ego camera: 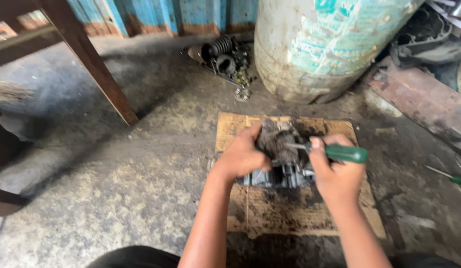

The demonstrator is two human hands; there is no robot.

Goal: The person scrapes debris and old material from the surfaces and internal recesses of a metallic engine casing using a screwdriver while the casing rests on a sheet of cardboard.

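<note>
Grimy metal engine part (277, 149) at centre of view, resting on a stained cardboard sheet (290, 213) laid flat on the concrete floor (116, 183). Left hand (243, 156) clamped around the part's left side, fingers curled over its top edge. Right hand (337, 173) wrapped tight around a green-handled screwdriver (339, 153), shaft pointing left with the tip against the part's upper face. Ribbed grey casing visible at the part's lower edge, between the two wrists. Beyond the cardboard, a big pale drum (319, 44) with peeling teal paint, standing upright. Left of the drum, a heap of black rubber bellows and small greasy parts (223, 57) on the floor. Dark wooden leg (91, 64) slanting at upper left. Second green-handled screwdriver (451, 177) lying on the floor at far right, well apart from both hands
</note>
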